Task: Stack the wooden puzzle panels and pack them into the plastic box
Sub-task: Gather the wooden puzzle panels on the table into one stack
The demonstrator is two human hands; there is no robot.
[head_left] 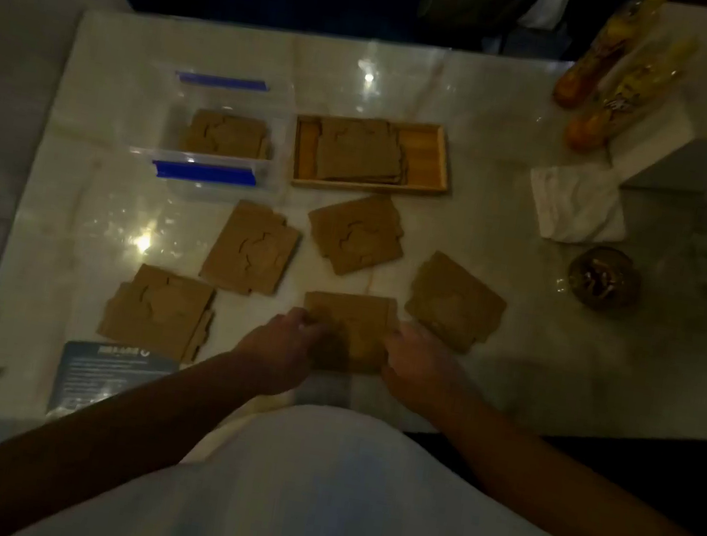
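Brown wooden puzzle panels lie in small piles on a white marble table (80,193). The near-centre pile (358,318) is held on both sides: my left hand (281,348) grips its left edge and my right hand (415,363) its right edge. More piles rest at the front left (159,308), the middle left (250,248), the centre (354,234) and the right (456,302). A clear plastic box (281,121) with blue clips stands at the back left with panels (227,134) inside. Beside it, a wooden tray (426,155) holds another pile (359,150).
A dark printed card (100,373) lies at the table's front left edge. At the right are white folded paper (579,202), a white block (685,155), a small round bowl (604,278) and two orange-yellow bottles (614,82). The scene is dim.
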